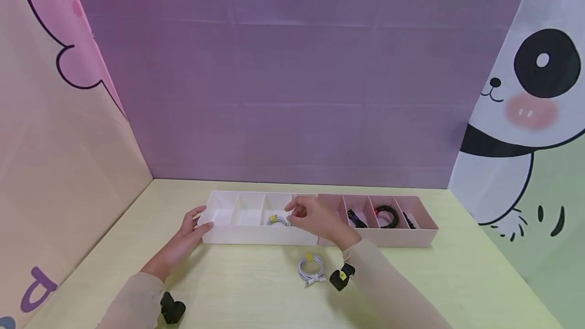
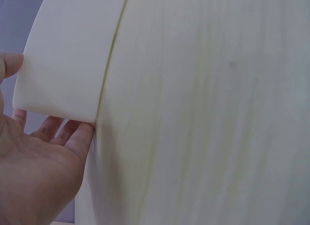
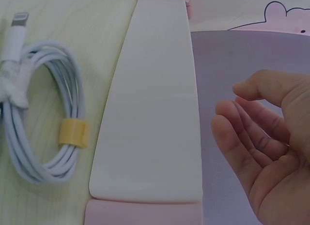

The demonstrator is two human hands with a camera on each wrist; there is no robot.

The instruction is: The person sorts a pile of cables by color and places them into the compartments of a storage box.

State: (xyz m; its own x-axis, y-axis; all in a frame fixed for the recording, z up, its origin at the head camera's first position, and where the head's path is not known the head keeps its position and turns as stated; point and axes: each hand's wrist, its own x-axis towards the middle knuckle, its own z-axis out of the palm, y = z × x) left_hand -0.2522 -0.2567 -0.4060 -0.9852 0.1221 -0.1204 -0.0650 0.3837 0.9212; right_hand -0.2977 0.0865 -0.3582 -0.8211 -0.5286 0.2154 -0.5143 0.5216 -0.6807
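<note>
A white divided box (image 1: 260, 235) stands on the table, its left end held by my left hand (image 1: 189, 230); in the left wrist view the fingertips (image 2: 80, 138) touch the end wall and the thumb lies at the top edge. A white coiled cable (image 1: 276, 220) with a yellow tie lies in its third compartment from the left. Above the box's right part is my right hand (image 1: 315, 216), fingers loosely bent, thumb apart from them, nothing between. Another white coiled cable (image 1: 311, 270) with a yellow tie lies on the table in front; its plug shows in the right wrist view.
A pink divided box (image 1: 397, 238) adjoins the white one on the right. Black cables (image 1: 387, 216) lie in several of its compartments. A purple backdrop (image 1: 292, 90) stands behind the pale wooden table (image 1: 237, 283), with printed panels at both sides.
</note>
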